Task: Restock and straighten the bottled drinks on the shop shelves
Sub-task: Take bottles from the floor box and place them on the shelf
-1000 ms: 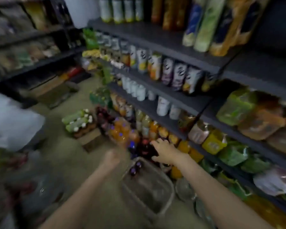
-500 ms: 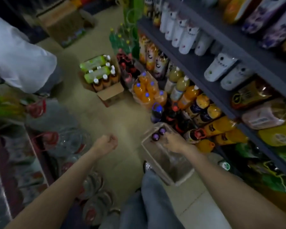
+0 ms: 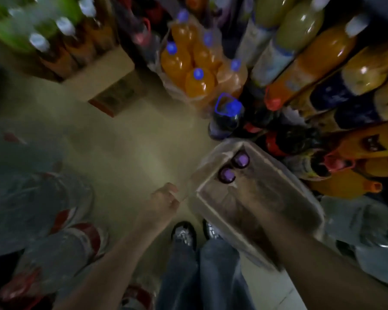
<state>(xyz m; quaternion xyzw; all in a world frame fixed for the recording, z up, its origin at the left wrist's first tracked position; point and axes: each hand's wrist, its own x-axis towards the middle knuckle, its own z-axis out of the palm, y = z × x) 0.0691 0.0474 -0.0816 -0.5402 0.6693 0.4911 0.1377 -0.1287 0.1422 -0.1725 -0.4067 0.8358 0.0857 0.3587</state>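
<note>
I look straight down at an open tray wrapped in clear plastic (image 3: 220, 220) on the floor by the bottom shelf. Two dark bottles with purple caps (image 3: 233, 167) stand in its far corner. My right hand (image 3: 249, 198) reaches down into the tray just short of them. It is blurred, so its fingers cannot be made out. My left hand (image 3: 164, 200) hangs with curled fingers right at the tray's left edge, and I cannot tell whether it touches the plastic.
A shrink-wrapped pack of orange bottles (image 3: 195, 70) and a dark bottle with a blue cap (image 3: 227, 113) stand beyond the tray. A cardboard box of bottles (image 3: 87, 52) sits far left. Big water jugs (image 3: 31, 209) crowd the left. Orange bottles (image 3: 356, 139) fill the right shelf.
My view tipped down from the shelves to the floor. My right hand dropped from the shelf bottles into the tray. My left hand drew in to the tray's left edge.
</note>
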